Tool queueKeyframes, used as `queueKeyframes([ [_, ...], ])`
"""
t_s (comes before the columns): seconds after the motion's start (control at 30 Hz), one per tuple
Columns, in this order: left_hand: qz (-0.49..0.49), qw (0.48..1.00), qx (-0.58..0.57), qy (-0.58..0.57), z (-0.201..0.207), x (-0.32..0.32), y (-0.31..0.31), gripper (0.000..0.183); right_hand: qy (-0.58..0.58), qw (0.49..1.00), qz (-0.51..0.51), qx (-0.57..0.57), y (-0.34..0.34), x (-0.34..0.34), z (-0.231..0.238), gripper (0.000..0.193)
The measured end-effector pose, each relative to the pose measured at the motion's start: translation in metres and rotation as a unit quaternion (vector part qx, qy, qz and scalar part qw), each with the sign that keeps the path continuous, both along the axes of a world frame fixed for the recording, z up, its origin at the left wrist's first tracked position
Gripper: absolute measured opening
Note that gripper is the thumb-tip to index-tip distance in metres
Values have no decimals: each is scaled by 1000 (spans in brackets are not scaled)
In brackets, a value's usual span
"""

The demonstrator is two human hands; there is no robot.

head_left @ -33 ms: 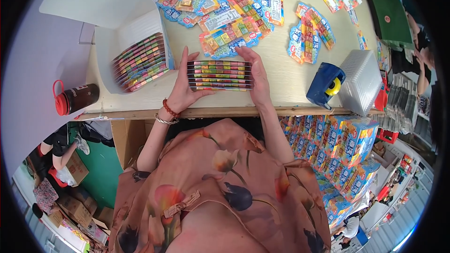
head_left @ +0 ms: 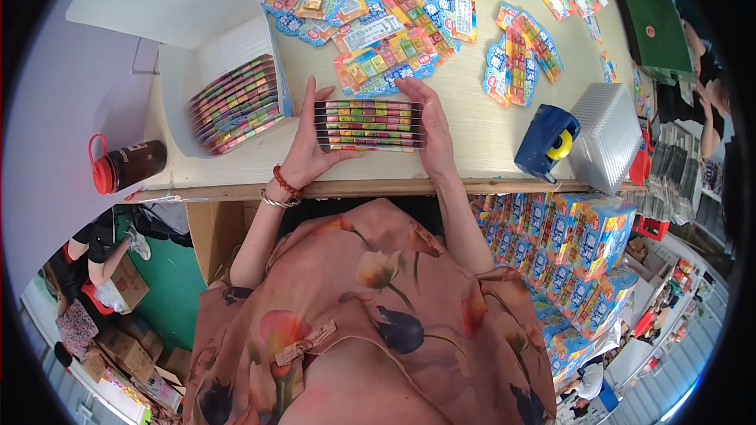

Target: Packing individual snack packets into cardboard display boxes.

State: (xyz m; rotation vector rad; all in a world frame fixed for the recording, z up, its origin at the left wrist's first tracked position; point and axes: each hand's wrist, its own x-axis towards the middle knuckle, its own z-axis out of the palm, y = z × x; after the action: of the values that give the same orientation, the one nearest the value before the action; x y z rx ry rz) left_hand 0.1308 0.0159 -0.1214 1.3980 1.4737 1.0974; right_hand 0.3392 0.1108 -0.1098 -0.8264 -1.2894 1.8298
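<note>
Between my two hands a stack of candy cards [head_left: 369,126] stands edge-up over the table, their rows of small coloured sweets facing me. My left hand [head_left: 305,132] presses the stack's left end, its thumb along the near edge. At the right end, my right hand [head_left: 431,127] braces the cards with its palm and fingers. An open white box [head_left: 224,46] to the left holds a similar row of candy cards [head_left: 239,106]. Beyond my hands lies a heap of loose candy cards [head_left: 370,24], blue and orange. A few more cards [head_left: 520,59] lie apart at the right.
A blue tape dispenser [head_left: 543,144] and a stack of clear plastic trays [head_left: 606,135] stand at the table's right. A dark bottle with a red lid [head_left: 130,166] is at the left edge. Packed colourful boxes [head_left: 563,240] are piled below right. Other people are at both sides.
</note>
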Motion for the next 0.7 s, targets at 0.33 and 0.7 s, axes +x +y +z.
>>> queueKeyframes([
  [0.33,9,1000,-1,-3,-4,-2,4,135,18,999,-9,-39,2,0,6,45],
  [0.7,10,1000,8,6,-3,-2,5,136,13,998,-3,-64,4,0,9,43],
])
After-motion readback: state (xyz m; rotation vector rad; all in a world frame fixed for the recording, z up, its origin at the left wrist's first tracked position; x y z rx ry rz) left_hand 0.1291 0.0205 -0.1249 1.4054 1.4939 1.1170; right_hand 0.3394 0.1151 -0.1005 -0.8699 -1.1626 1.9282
